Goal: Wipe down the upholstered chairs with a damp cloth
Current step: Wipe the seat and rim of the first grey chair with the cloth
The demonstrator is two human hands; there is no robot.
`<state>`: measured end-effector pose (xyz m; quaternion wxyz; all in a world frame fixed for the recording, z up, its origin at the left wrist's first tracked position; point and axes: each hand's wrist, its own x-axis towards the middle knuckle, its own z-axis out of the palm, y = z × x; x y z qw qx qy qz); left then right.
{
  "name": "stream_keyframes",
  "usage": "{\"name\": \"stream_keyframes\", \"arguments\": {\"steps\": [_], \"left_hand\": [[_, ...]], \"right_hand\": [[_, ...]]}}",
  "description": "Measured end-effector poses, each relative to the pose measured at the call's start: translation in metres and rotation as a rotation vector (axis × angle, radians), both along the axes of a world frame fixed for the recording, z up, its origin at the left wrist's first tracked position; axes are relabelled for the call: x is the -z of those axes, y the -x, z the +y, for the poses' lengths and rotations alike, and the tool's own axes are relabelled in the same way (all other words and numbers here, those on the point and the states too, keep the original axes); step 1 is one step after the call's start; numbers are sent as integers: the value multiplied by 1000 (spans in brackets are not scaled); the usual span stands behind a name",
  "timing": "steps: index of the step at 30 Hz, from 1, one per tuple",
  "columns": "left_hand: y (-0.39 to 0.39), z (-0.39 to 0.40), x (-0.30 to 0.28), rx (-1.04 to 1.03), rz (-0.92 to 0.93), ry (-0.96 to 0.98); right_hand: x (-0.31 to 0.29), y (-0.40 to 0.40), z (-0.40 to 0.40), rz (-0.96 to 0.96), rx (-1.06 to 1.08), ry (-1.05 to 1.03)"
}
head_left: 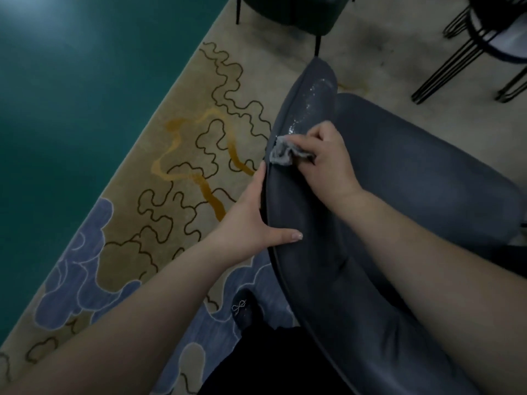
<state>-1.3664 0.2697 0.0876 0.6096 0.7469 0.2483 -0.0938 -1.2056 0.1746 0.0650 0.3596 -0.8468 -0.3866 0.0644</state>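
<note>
At the far left of the frame the green floor [71,95] gives way to a patterned rug [176,172] running diagonally through the middle. Just right of centre, the left hand [251,220] steadies the chair back [302,206]: its fingers lie straight along the outer edge and the thumb presses flat on the inner face, so this grip is apart, bracing rather than clutching. Below it, near the bottom middle, a dark shoe [246,310] with a small bow stands on the rug.

Further right and a little higher, the right hand [328,161] has its grip clamped on a bunched grey cloth [282,152], pressing it against the top edge of the chair back. Above the cloth, toward the upper middle, a wet sheen glistens along the rim, which suggests that stretch has been wiped. The part of the back under and below the hands looks dull and dry, and so does the seat [427,178] at the right; I'd judge those are yet to do. At the top, another dark chair [291,12] and a wire-legged piece [484,38] show no dampness I can make out.
</note>
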Motion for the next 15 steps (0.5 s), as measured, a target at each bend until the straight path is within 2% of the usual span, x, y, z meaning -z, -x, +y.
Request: {"name": "stream_keyframes", "arguments": {"steps": [6, 12, 15], "left_hand": [[-14, 14, 5, 16, 5, -2], [-32, 25, 11, -6, -46, 29], [-40, 31, 14, 8, -40, 36]], "right_hand": [[-3, 37, -31, 86, 23, -45], [5, -22, 26, -16, 60, -14], [3, -17, 20, -12, 64, -24]]}}
